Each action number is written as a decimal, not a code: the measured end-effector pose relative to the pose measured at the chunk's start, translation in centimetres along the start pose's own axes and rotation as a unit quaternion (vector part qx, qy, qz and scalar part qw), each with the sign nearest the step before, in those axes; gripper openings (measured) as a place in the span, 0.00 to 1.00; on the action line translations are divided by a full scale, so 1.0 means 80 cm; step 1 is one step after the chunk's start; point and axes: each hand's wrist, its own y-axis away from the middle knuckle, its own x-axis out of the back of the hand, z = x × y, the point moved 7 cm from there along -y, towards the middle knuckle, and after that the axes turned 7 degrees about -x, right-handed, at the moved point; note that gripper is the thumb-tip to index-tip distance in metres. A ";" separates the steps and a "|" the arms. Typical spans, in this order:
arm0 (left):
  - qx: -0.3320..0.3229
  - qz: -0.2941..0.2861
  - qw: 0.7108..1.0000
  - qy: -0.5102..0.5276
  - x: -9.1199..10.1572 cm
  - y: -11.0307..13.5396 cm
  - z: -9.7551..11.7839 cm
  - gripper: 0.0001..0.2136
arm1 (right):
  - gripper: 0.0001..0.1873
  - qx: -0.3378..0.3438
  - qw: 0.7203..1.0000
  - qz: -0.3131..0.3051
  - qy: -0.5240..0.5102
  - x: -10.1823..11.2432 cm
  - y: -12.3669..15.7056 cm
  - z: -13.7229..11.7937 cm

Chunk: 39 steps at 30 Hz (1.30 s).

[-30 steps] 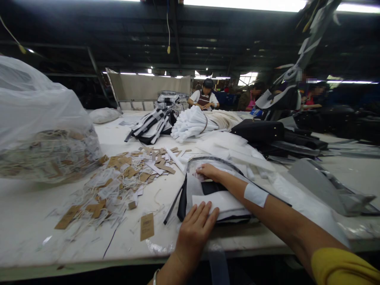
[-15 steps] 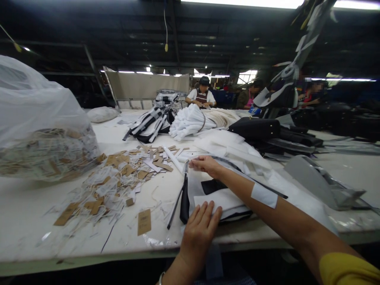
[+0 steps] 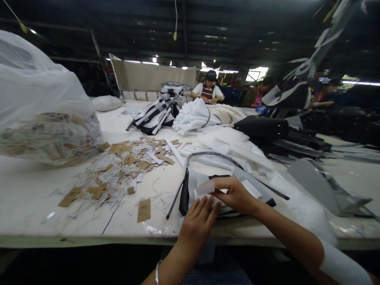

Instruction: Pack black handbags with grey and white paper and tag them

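Observation:
A folded black-and-white garment in a clear plastic bag [image 3: 237, 176] lies at the table's near edge. My left hand [image 3: 196, 223] rests flat on its near end with the fingers stretched out. My right hand [image 3: 234, 196] is closed in a pinch on a small white paper strip [image 3: 204, 187] just above the garment. A black strap [image 3: 175, 198] lies along the garment's left side.
A scatter of brown and white hang tags with strings [image 3: 118, 170] covers the table [image 3: 29, 206] to the left. A big clear bag of tags [image 3: 44, 107] stands far left. White bundles [image 3: 192, 116] and black bags [image 3: 261, 128] lie beyond. Other people work at the far end.
My right hand has come back from the far end of the garment to its near end and now pinches a white strip. The left hand has stayed put.

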 end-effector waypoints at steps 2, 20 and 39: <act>0.022 0.035 0.998 0.053 0.006 -0.001 -0.004 0.11 | 0.14 0.036 0.998 -0.047 -0.005 -0.016 0.025 -0.006; 0.002 -0.022 1.000 0.012 0.003 -0.006 0.000 0.11 | 0.21 -0.183 0.968 -0.050 0.162 -0.025 0.001 0.026; 0.018 -0.061 0.998 0.012 -0.003 -0.003 -0.001 0.17 | 0.08 -0.236 0.944 -0.082 0.214 -0.018 -0.023 0.069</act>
